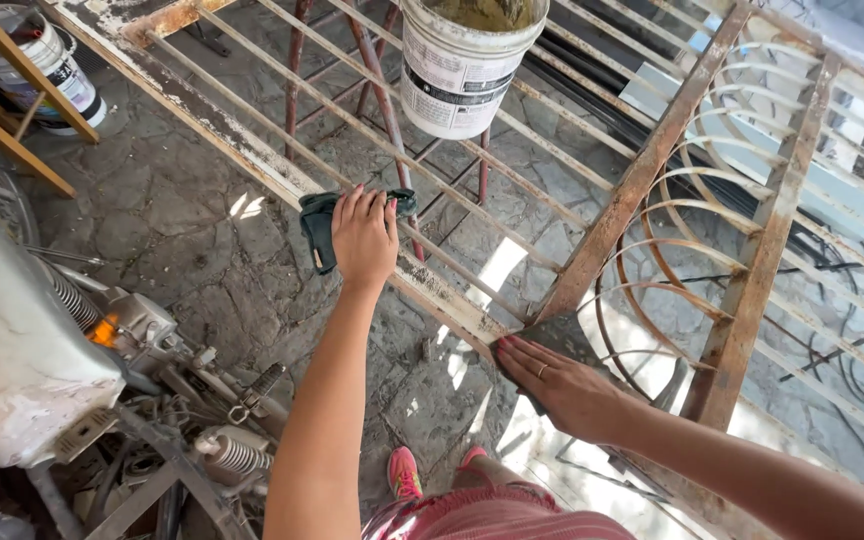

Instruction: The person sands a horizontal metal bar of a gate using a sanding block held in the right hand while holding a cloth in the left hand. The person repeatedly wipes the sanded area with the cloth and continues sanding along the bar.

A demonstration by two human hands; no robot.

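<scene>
On the long rusty edge rail of a metal gate point(282, 180) laid flat sits a dark green rag point(318, 225), and the left hand point(363, 238) is pressed down on top of it, fingers spread flat over the cloth rather than gripping it. Right hand point(557, 385) is lower down, palm flat and fingers together on a dark grey sheet, looks like sandpaper point(564, 340), right at the corner where a cross bar meets the rail. Gate's got thin white-ish bars with flaking paint and curved scrollwork on the right side. A white bucket point(457, 75) with brownish stuff in it stands on the bars near the top. Stone floor point(182, 240) underneath, white motorcycle point(22, 340) off to the left, pink shoes at the bottom.
</scene>
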